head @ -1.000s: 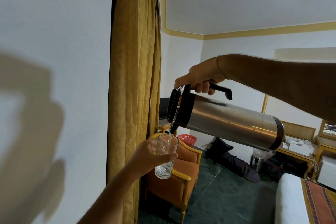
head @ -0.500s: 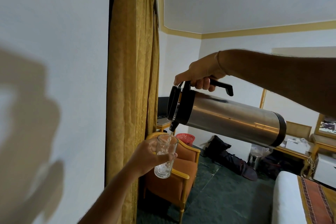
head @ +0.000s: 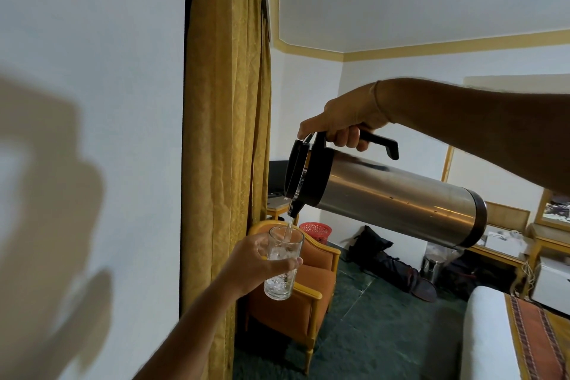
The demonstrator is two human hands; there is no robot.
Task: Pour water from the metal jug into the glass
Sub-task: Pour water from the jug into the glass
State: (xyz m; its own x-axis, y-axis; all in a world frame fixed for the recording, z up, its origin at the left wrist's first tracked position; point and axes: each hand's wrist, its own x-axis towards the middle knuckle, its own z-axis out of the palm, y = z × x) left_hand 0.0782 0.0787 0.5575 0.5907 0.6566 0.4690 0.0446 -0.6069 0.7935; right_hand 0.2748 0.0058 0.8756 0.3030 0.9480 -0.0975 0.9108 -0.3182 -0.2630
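A steel jug [head: 394,200] with a black lid and handle lies tipped almost level in mid-air, spout down to the left. My right hand [head: 342,120] grips its black handle from above, thumb on the lid lever. A thin stream of water falls from the spout into a clear glass [head: 282,262] just below it. My left hand [head: 256,265] is wrapped around the glass, holding it upright in the air. Water with bubbles fills the lower part of the glass.
A white wall and a gold curtain [head: 225,133] stand close on the left. Below the glass sits an orange armchair [head: 296,296] with a wooden frame. A red basket [head: 316,230], a dark bag [head: 382,256], low wooden furniture and a white bed edge [head: 487,333] lie beyond on the green floor.
The jug's base has risen a little, so it tips slightly further. More water stands in the glass. Both hands stay where they were.
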